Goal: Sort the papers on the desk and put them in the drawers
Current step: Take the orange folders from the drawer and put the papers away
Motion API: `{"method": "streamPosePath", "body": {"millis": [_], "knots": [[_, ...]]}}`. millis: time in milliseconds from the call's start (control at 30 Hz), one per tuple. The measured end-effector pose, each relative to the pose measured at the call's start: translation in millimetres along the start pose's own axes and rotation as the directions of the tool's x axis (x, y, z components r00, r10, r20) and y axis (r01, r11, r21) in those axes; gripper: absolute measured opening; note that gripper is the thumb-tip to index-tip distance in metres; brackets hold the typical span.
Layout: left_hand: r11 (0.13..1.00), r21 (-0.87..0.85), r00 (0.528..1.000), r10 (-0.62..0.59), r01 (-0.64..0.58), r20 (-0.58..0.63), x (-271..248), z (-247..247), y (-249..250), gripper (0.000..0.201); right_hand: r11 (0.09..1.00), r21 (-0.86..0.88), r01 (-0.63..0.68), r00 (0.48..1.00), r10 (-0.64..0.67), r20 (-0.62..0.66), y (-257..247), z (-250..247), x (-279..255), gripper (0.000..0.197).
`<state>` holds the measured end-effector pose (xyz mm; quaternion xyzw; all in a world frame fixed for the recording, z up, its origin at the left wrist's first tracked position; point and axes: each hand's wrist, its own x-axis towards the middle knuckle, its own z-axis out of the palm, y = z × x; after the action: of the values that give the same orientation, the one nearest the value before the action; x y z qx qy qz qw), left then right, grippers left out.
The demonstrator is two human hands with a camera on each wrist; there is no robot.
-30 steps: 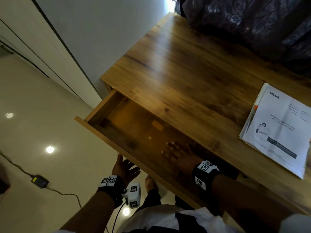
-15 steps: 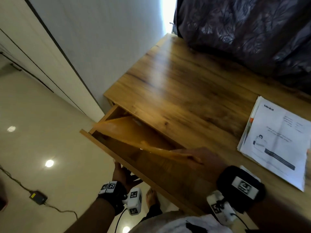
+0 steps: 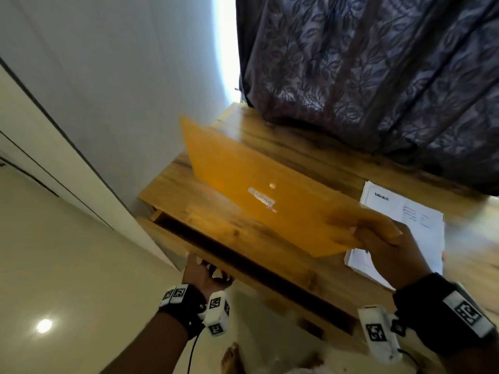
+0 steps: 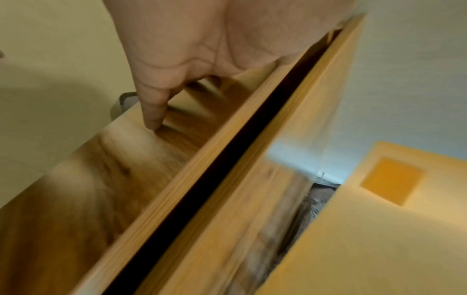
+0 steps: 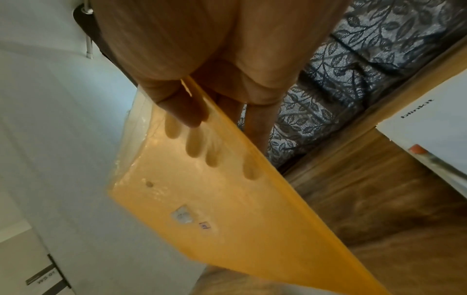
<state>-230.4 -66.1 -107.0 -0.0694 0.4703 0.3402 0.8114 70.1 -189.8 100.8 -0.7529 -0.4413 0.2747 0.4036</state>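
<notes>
Right hand [image 3: 388, 247]: grips 1 corner of the yellow folder [image 3: 259, 195], thumb on the upper face, fingers [image 5: 248, 171] showing through the translucent plastic from below.
Yellow folder: held in the air above the table [image 3: 310, 157], tilted, far corner raised toward the wall; a small white sticker near the middle.
Left hand [image 3: 204, 276]: under the front edge of the drawer [image 3: 243, 265], fingers straight and spread, fingertips [image 4: 153, 121] touching the wood of the front panel.
Drawer: open only by a narrow dark gap below the table top.
Papers [image 3: 415, 225]: white stack with the word "blinkit", lying flat on the table at the right, partly behind the right hand.
Background: dark patterned curtain [image 3: 378, 76] behind the table, white wall [image 3: 121, 76] at the left.
</notes>
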Motion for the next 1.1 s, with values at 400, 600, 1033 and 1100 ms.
{"method": "streamPosePath", "body": {"millis": [400, 600, 1033, 1100], "knots": [[0.800, 0.528, 0.903, 0.409, -0.285, -0.131, -19, 61, -14, 0.044, 0.811, 0.524, -0.258, 0.965, 0.240, 0.104, 41, 14, 56, 0.020], [-0.163, 0.910, 0.429, 0.841, -0.381, 0.330, -27, 94, -31, 0.063, 0.628, 0.554, -0.547, 0.836, 0.440, 0.327, 83, 29, 74, 0.036], [-0.773, 0.620, 0.874, 0.389, 0.138, 0.291, -7, 151, -59, 0.092, 0.841, 0.156, -0.518, 0.725, 0.335, 0.602, 145, -54, 66, 0.023], [-0.784, 0.606, 0.893, 0.360, 0.132, 0.271, -9, 155, -42, 0.094, 0.866, 0.208, -0.456, 0.815, 0.311, 0.489, 161, -81, 68, 0.015]]}}
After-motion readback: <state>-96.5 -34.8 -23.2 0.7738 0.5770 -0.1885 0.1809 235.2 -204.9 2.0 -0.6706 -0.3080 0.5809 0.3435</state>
